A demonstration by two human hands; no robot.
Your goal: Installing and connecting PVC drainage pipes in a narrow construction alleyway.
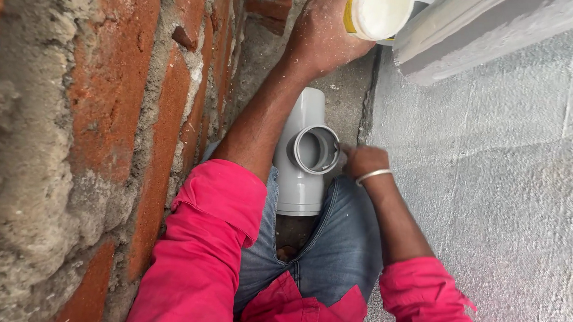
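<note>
The grey pipe tee (302,161) stands between my knees, its side socket (317,149) facing me. My right hand (364,161) touches the socket rim, fingers closed together; whether they pinch a brush I cannot tell. I should coat the inner rim evenly. My left hand (326,29), farther off, is clamped on the open yellow tin (375,15); I should keep it level.

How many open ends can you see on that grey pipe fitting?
2. One round socket faces up on the side of the grey pipe fitting; another opens at its near end, between the knees. The far end is hidden.
</note>
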